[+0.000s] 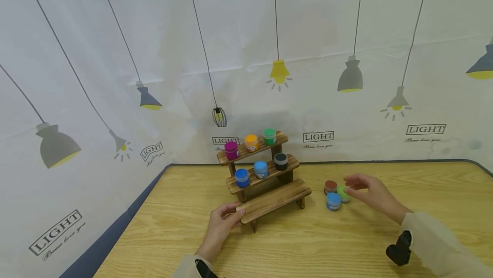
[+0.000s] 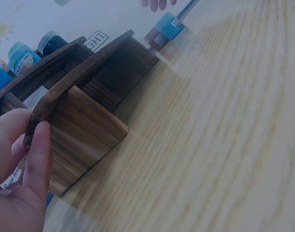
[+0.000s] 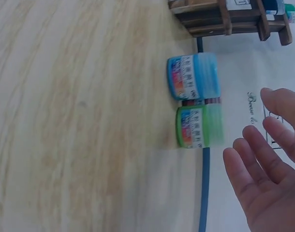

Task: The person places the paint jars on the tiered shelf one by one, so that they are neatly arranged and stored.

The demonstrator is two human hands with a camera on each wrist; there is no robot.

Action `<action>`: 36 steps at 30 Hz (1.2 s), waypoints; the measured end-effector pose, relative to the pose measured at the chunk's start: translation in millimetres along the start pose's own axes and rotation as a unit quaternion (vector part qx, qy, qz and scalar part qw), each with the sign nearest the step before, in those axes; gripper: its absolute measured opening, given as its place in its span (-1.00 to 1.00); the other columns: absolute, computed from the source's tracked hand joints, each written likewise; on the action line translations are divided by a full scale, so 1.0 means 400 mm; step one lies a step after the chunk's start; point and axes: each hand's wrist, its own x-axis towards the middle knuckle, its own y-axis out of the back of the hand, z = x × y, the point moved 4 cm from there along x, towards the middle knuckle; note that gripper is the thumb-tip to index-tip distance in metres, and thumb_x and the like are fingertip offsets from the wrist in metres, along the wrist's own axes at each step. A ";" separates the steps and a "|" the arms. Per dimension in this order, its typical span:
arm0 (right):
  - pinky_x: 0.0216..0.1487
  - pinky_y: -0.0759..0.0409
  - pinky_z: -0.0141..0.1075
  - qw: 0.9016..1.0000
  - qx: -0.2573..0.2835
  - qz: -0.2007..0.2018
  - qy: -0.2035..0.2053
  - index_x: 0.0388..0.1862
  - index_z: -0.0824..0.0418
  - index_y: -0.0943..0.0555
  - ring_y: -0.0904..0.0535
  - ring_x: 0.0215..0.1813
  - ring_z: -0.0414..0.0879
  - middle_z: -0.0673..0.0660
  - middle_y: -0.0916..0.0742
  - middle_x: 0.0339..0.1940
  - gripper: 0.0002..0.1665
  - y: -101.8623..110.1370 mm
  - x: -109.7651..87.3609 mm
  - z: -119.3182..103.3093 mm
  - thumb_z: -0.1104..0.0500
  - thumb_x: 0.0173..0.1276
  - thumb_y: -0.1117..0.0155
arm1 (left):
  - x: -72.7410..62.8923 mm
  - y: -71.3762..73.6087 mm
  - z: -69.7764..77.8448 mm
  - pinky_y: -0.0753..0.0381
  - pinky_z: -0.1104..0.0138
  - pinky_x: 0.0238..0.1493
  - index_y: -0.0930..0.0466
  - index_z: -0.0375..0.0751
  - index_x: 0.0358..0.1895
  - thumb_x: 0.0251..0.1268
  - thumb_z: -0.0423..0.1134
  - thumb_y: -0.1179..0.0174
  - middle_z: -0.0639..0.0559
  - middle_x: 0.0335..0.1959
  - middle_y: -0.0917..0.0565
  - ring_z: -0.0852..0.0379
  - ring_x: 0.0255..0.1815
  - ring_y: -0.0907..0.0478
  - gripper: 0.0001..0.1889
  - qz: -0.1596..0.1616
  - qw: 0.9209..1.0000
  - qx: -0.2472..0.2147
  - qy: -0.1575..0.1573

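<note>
A three-tier wooden stand (image 1: 274,201) stands on the table. My left hand (image 1: 222,226) pinches the left end of its lowest shelf between thumb and fingers; the left wrist view shows this grip on the shelf end (image 2: 41,108). To the right of the stand, a brown jar (image 1: 330,187), a light blue jar (image 1: 333,201) and a green jar (image 1: 343,194) sit close together. My right hand (image 1: 367,190) hovers beside the green jar, fingers loosely bent and apart. In the right wrist view nothing lies between the fingers of that hand.
The top shelf bears a purple jar (image 1: 232,151), an orange jar (image 1: 251,143) and a green-lidded jar (image 1: 269,137). On the middle shelf are a dark blue jar (image 1: 242,178), a blue jar (image 1: 260,169) and a black jar (image 1: 281,162). A lamp-printed backdrop (image 1: 246,85) rises behind.
</note>
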 end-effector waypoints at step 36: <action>-0.08 -0.49 -0.07 0.996 0.046 -0.059 -0.042 0.05 0.47 -0.37 -0.43 0.00 0.23 0.38 -0.51 -0.03 -0.48 -0.065 0.021 0.086 0.27 0.15 -0.25 | 0.001 0.001 0.003 -0.58 0.37 -0.36 -0.50 -0.42 -0.04 0.05 -0.21 -0.27 -0.07 -0.28 -0.54 0.19 -0.34 -0.52 -0.57 -0.001 1.000 0.002 0.002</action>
